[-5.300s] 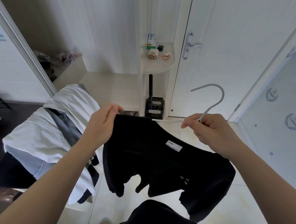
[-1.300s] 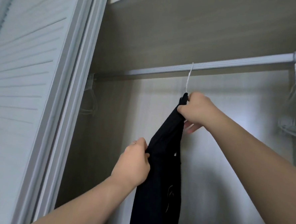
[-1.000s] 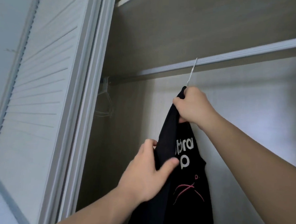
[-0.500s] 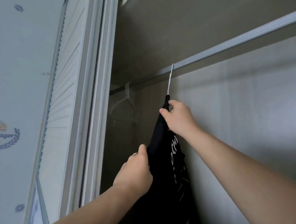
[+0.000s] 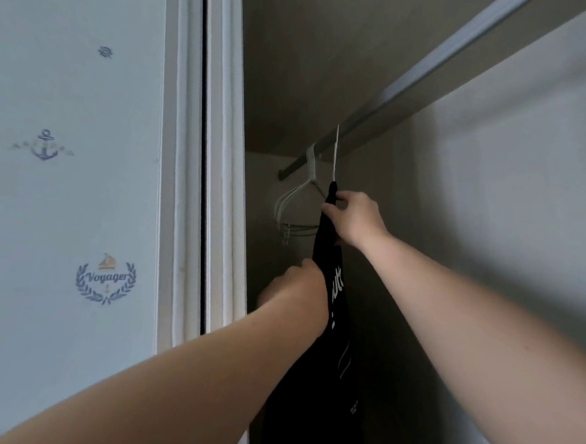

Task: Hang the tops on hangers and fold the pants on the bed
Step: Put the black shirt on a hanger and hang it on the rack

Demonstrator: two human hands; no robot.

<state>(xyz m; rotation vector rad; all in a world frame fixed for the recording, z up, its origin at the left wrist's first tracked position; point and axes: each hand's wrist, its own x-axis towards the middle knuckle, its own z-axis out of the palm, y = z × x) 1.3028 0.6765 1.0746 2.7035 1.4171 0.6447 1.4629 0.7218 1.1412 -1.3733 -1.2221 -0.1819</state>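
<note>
A black top [image 5: 337, 344] with white lettering hangs edge-on from a white hanger, whose hook [image 5: 335, 152] sits over the grey wardrobe rail [image 5: 431, 65]. My right hand [image 5: 353, 218] grips the top at its collar just under the hook. My left hand [image 5: 301, 287] is lower down against the top's left edge; its fingers are blurred and partly hidden behind the fabric.
Several empty white hangers [image 5: 296, 205] hang at the rail's far left end, close to the black top. The white sliding door frame [image 5: 216, 155] stands at the left of the opening. Wallpaper with nautical prints [image 5: 71, 174] fills the left side.
The black top on its hanger has slid left along the rail toward the empty hangers. Both hands moved with it, and my view turned left.
</note>
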